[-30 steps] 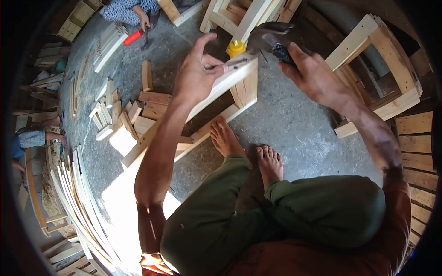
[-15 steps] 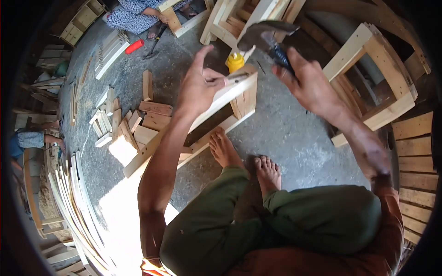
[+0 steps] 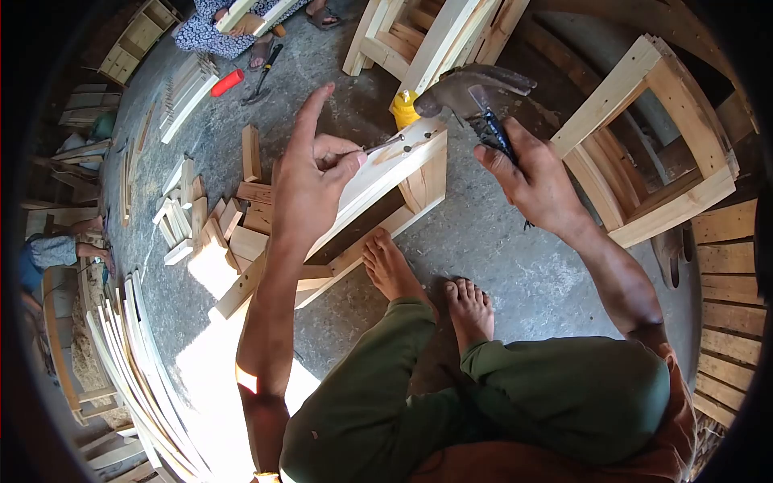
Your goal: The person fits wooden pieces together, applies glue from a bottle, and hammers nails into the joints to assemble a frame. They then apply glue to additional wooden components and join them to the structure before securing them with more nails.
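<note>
My left hand point(image 3: 304, 193) pinches a nail point(image 3: 385, 145) between thumb and fingertips, its index finger stretched out. The nail points right, above the top board of a narrow wooden frame point(image 3: 372, 179). Dark nail heads point(image 3: 407, 148) show near that board's far end. My right hand point(image 3: 533, 177) grips a claw hammer point(image 3: 467, 90) by its dark handle. The hammer's head is in the air just beyond the board's end. My left foot point(image 3: 389, 262) rests against the frame's lower board. Behind the board's end, a yellow container point(image 3: 403, 109) is partly hidden.
Short wood blocks point(image 3: 250, 217) lie to the left. Wooden frames point(image 3: 684, 137) stand at right and at the top. A red cylinder point(image 3: 227, 82) and another hammer point(image 3: 263, 76) lie near a seated person point(image 3: 213, 32). Long strips point(image 3: 133, 346) lie at lower left, near another person point(image 3: 56, 249).
My left hand has drawn back left and down from the board's end, and the nail now shows. The hammer has dropped slightly and shifted right. The seated person's wood pieces have moved left.
</note>
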{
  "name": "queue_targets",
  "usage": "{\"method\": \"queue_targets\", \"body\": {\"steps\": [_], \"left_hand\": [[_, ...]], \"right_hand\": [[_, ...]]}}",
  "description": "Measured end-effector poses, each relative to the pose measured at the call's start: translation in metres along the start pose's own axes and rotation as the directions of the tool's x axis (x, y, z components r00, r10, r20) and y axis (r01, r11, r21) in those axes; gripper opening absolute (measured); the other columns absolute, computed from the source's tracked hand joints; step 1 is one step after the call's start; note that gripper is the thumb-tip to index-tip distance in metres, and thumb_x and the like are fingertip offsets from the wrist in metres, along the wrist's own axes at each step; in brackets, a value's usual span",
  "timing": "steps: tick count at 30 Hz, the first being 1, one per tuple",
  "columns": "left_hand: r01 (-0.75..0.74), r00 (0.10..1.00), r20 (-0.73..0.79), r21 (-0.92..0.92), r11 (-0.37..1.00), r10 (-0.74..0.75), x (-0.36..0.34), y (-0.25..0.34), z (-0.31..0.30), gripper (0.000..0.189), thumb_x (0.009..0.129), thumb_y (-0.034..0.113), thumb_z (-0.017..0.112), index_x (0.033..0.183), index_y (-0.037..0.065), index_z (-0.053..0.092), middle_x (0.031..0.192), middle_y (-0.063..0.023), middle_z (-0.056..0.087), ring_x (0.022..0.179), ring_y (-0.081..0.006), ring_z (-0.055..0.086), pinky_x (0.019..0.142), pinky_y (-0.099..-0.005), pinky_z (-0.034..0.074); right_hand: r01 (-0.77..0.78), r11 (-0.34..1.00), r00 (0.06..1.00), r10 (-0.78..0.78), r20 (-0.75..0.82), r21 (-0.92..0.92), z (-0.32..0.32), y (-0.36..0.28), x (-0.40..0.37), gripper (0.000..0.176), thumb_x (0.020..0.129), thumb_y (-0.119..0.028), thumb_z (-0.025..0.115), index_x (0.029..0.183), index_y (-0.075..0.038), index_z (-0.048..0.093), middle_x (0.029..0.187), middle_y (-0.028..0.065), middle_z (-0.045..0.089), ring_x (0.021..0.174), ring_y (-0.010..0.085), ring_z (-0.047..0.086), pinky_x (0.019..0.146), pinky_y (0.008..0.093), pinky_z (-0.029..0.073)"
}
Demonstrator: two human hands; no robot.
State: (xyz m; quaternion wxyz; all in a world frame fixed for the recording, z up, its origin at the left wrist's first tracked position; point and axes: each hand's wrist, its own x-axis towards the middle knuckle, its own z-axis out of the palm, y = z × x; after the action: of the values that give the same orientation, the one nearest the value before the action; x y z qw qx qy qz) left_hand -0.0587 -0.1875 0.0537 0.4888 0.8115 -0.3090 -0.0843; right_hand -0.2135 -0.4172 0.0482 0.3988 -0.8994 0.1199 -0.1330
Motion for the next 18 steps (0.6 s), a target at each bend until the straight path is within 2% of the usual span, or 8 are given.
{"method": "queue_targets", "body": {"steps": [3, 8, 18], "left_hand": [[-0.022, 1.000, -0.005, 0.006, 1.000, 0.022, -0.007, 0.000, 0.004, 0.083, 0.087, -0.004, 0.069, 0.156, 0.011, 0.027, 0.089, -0.0090, 0.073, 0.081, -0.0090, 0.065, 0.076, -0.0236, 0.050], [-0.040, 0.999, -0.008, -0.052, 0.998, 0.039, -0.010, -0.011, 0.010, 0.083, 0.088, -0.005, 0.069, 0.157, 0.011, 0.025, 0.089, -0.0087, 0.073, 0.080, -0.0081, 0.065, 0.075, -0.0225, 0.050], [0.002, 1.000, 0.004, -0.055, 0.998, -0.002, -0.011, -0.010, 0.009, 0.086, 0.088, -0.004, 0.070, 0.158, 0.012, 0.023, 0.091, -0.0096, 0.074, 0.083, -0.0086, 0.066, 0.076, -0.0233, 0.051]], "right_hand": [[0.002, 1.000, 1.000, -0.002, 0.024, 0.002, 0.003, 0.000, -0.003, 0.037, 0.100, -0.033, 0.062, 0.100, 0.003, 0.055, 0.060, 0.0200, 0.056, 0.053, 0.0288, 0.065, 0.052, 0.0415, 0.048], [0.160, 0.986, 0.987, -0.161, -0.005, -0.039, 0.008, -0.001, -0.005, 0.035, 0.100, -0.030, 0.062, 0.098, 0.004, 0.055, 0.057, 0.0184, 0.056, 0.051, 0.0283, 0.065, 0.051, 0.0418, 0.048], [0.185, 0.980, 0.981, -0.179, 0.079, -0.077, 0.008, -0.017, -0.009, 0.026, 0.099, -0.022, 0.063, 0.100, 0.003, 0.053, 0.055, 0.0174, 0.056, 0.049, 0.0290, 0.065, 0.047, 0.0416, 0.048]]}}
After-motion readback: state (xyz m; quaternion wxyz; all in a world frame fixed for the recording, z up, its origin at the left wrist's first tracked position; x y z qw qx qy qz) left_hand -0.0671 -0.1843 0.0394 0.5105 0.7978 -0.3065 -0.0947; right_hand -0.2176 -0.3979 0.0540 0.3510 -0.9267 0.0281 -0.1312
